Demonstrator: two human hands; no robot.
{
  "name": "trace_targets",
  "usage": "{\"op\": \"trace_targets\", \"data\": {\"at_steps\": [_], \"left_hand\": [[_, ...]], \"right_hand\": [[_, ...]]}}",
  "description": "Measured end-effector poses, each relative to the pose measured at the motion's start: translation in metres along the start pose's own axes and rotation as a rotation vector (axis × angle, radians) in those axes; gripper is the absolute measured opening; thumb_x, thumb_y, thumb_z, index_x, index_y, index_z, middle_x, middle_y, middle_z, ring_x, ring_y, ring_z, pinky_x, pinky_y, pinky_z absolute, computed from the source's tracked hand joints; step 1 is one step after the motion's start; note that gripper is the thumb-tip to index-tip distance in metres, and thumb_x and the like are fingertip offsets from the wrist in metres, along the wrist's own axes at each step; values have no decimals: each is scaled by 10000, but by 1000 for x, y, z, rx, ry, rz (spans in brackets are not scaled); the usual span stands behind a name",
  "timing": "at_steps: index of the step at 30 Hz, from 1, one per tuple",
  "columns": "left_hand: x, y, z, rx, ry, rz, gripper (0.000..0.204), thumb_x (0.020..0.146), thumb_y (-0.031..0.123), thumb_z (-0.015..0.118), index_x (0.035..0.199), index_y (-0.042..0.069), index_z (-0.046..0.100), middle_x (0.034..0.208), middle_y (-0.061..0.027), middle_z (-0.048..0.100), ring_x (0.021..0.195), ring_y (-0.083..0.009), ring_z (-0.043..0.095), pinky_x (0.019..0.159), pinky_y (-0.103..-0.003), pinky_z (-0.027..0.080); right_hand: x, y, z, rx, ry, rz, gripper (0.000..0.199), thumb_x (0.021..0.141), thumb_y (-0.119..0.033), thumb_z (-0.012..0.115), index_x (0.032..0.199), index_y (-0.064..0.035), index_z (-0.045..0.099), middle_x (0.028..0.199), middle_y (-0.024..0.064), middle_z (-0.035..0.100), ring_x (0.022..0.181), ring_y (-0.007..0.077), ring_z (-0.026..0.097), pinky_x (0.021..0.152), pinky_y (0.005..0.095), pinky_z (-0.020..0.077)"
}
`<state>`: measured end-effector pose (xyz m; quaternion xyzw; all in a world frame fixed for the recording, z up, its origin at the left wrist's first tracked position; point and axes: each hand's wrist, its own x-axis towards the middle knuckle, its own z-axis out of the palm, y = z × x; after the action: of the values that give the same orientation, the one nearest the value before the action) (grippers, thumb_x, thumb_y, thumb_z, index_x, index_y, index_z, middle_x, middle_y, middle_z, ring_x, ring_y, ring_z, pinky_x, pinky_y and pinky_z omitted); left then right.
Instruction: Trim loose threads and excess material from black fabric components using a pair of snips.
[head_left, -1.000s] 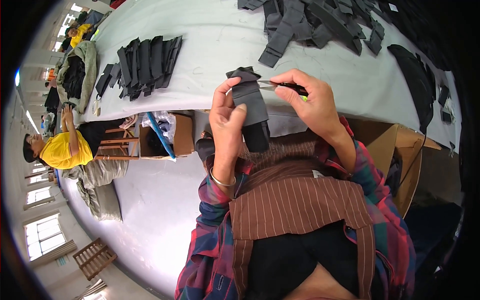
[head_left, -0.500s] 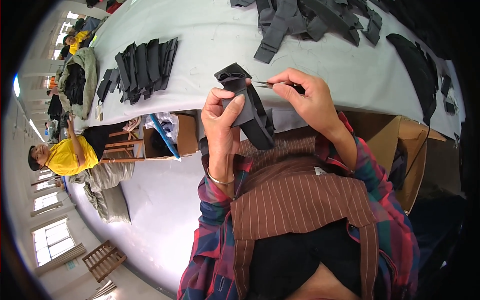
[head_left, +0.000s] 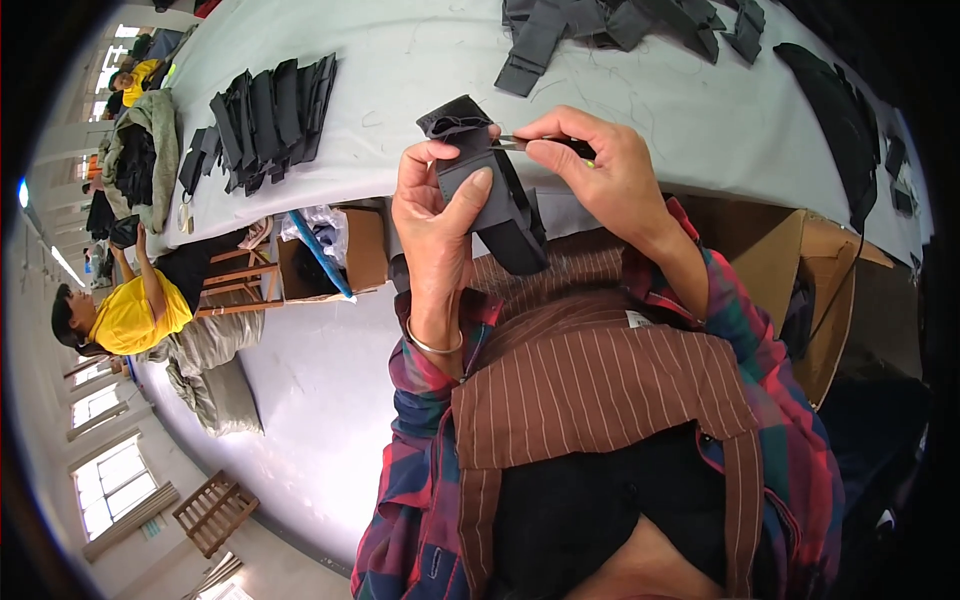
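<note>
My left hand [head_left: 437, 200] is closed on a folded dark grey fabric strip [head_left: 510, 245], thumb pressed on its face. The strip's upper end curls over above my fingers, and its lower end hangs down by the table's front edge. In my right hand [head_left: 600, 165] is a pair of thread snips [head_left: 570, 147], gripped between thumb and fingers. The pointed metal blades reach left to the strip's upper edge, close to my left fingertip. Whether they touch the cloth I cannot tell.
On the pale-covered table [head_left: 400, 60] lie a row of dark strips [head_left: 270, 120] at left and a loose heap [head_left: 620, 25] at the back. A black fabric piece [head_left: 825, 130] lies at right. Cardboard boxes [head_left: 365, 250] stand below the edge. A person in yellow [head_left: 140, 312] works at left.
The snips have moved left, so their blades now meet the strip's edge in view. My view has shifted slightly. The person in yellow has raised a dark piece.
</note>
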<state>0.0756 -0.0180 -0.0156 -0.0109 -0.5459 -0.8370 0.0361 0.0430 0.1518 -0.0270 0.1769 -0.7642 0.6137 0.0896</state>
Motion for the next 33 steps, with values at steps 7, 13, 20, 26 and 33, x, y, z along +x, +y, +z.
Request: {"op": "trace_targets", "data": {"at_steps": [7, 13, 20, 26, 33], "left_hand": [[-3, 0, 0, 45, -17, -4, 396, 810, -92, 613, 1135, 58, 444, 1162, -195, 601, 1008, -164, 601, 862, -267, 498], [-6, -1, 3, 64, -10, -16, 475, 809, -91, 614, 1216, 57, 419, 1155, -194, 604, 1021, -178, 607, 876, -276, 493], [-7, -1, 3, 76, -19, -16, 486, 809, -83, 616, 1229, 48, 410, 1152, -201, 607, 1044, -193, 606, 892, -283, 489], [-7, -1, 5, 102, -51, 5, 509, 811, -76, 615, 1250, 59, 394, 1153, -196, 607, 1050, -188, 600, 886, -279, 487], [-11, 1, 9, 241, -115, 63, 613, 814, -59, 630, 1321, 76, 314, 1147, -178, 611, 1003, -158, 598, 834, -251, 484]], "right_hand": [[-2, -6, -3, -269, 57, -197, 105, 799, -197, 674, 873, -122, 670, 767, 13, 671, 675, 228, 600, 622, 326, 395], [-8, -5, -4, -366, 84, -232, 99, 789, -198, 672, 866, -136, 660, 775, 3, 665, 696, 216, 591, 634, 333, 371], [-10, -3, -3, -261, 114, -205, 94, 790, -197, 673, 863, -139, 662, 768, -4, 661, 672, 211, 575, 632, 325, 357], [-10, -3, -8, -376, 59, -274, 76, 787, -187, 683, 852, -152, 665, 751, -23, 656, 627, 184, 550, 630, 313, 343], [-5, -8, -14, 170, 78, -55, 224, 767, -128, 704, 986, -126, 658, 782, 21, 638, 671, 154, 563, 653, 289, 435]]}}
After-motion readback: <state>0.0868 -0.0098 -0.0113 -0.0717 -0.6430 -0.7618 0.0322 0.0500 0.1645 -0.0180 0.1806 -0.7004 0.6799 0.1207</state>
